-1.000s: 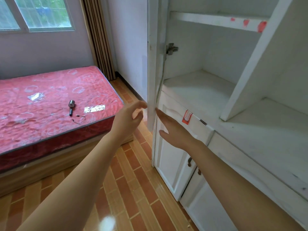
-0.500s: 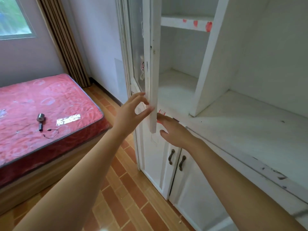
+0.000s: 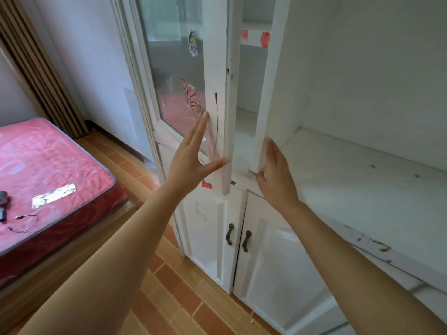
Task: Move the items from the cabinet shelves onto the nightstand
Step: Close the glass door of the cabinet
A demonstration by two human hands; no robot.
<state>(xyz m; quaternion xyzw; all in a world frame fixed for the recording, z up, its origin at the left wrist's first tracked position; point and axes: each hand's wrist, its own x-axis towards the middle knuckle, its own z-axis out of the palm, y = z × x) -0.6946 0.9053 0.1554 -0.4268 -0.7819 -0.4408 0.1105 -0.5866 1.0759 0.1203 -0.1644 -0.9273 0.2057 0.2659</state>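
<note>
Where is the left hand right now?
In the head view, the left hand is left of centre, fingers straight and spread against the glass cabinet door near its lower edge, across the door's edge from the right hand.

We have both arms stretched forward and up, bare from the forearm on. Our left hand [image 3: 193, 155] is raised with its fingers straight and close together, pointing upward, the thumb spread out to the right; the palm faces forward and the fingertips lie flat against the surface ahead. Our right hand [image 3: 274, 175] stands edge-on, fingers straight and together and pointing up, the back of the hand turned to the right, the thumb tucked low on the left side. The two hands are near each other at about the same height, apart, and neither one holds anything.
</note>
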